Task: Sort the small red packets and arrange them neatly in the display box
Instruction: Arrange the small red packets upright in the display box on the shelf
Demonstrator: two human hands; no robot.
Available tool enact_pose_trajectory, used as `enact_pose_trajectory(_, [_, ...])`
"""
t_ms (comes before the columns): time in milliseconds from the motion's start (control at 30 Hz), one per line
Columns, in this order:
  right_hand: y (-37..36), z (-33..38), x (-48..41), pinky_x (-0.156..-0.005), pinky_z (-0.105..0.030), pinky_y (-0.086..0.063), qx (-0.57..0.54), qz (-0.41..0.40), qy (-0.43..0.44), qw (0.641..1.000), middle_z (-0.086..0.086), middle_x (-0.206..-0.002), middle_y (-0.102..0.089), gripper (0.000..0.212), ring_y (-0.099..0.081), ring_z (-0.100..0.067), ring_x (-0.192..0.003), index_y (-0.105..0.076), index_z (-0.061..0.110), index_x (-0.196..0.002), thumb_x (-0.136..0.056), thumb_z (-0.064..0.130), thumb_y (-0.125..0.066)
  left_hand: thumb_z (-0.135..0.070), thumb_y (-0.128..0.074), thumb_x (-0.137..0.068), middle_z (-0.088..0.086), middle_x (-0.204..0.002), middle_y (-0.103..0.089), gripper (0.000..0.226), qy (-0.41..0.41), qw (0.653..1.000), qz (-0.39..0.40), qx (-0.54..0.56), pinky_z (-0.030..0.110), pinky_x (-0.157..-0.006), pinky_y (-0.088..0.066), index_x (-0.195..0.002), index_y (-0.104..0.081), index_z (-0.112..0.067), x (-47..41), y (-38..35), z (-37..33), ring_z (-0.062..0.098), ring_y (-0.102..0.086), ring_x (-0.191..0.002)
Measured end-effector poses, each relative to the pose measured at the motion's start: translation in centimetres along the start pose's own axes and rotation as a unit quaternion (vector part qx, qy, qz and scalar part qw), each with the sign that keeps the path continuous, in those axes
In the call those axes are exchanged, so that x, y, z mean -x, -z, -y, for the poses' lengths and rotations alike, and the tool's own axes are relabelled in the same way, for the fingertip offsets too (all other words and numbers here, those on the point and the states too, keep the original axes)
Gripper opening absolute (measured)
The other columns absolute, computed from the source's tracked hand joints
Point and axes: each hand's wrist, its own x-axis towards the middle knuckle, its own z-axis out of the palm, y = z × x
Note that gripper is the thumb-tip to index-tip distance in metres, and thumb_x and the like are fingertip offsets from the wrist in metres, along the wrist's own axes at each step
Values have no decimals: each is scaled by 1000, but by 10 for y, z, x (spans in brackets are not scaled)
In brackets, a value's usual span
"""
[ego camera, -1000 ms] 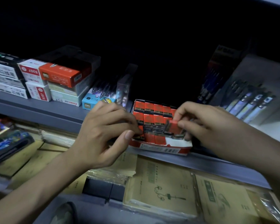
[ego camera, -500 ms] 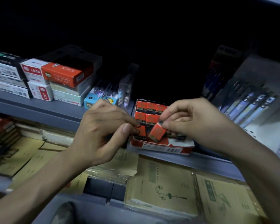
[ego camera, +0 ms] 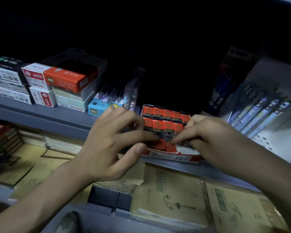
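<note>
A dim grey shop shelf runs across the middle of the frame, with blackness behind it. At centre right, on the shelf's edge, sits the red-and-white display box. Small red packets stand in tidy rows at its back, and the front row is looser. The left hand reaches in from the lower left, forefinger stretched onto the front packets, thumb held apart below, gripping nothing. The right hand comes from the right, fingertips curled down into the box; whether they pinch a packet I cannot tell. Stacked cartons fill the upper left, pens hang at right, and brown notebooks lie below.
</note>
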Motion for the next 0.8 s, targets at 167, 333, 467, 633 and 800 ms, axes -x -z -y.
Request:
enact_pose_trajectory(167, [-7,-4,6,-64,-16,-38,54,15,-3,998,18,-86,-39,72,-45,4,-82,-75,43,-117,-89,-17,-45,-52,-23,-109,5,-104,-56,62,-13,997,80,-16,47,-80,-37,-113,-80,-26,-3,-2,-1,26,-51,-94])
enact_pose_trajectory(333, [-5,-11,11,-67,-20,-39,33,-56,-3,998,18,-88,-51,51,-52,2,-82,-80,44,-97,-91,-2,-59,-50,-25,-109,5,-103,-58,62,-15,997,70,-25,45,-80,-36,-107,-81,-23,-4,-3,-3,26,-51,-93])
enact_pose_trajectory(467, [1,2,13,-56,-20,-36,-27,-163,-91,982,12,-64,-57,23,-56,1,-66,-74,34,-62,-80,46,-81,-45,-23,-111,4,-100,-59,64,-1,999,44,-9,46,-76,-36,-104,-82,-20,-3,-7,-5,26,-53,-89])
enact_pose_trajectory(633, [-10,25,3,-58,-30,-51,46,-74,-211,974,0,-58,-59,59,-63,-19,-67,-72,19,-69,-69,77,-74,-40,-22,-112,2,-99,-60,64,43,998,-17,48,49,-76,-37,-104,-82,-19,-1,-14,-4,27,-55,-87])
enact_pose_trajectory(800, [-7,29,-6,-55,-30,-41,63,-31,-213,974,-1,-59,-51,58,-60,-23,-70,-55,16,-61,-71,67,-80,-38,-21,-113,1,-97,-63,67,90,988,-83,99,47,-78,-38,-96,-81,-14,0,-16,-1,26,-58,-90])
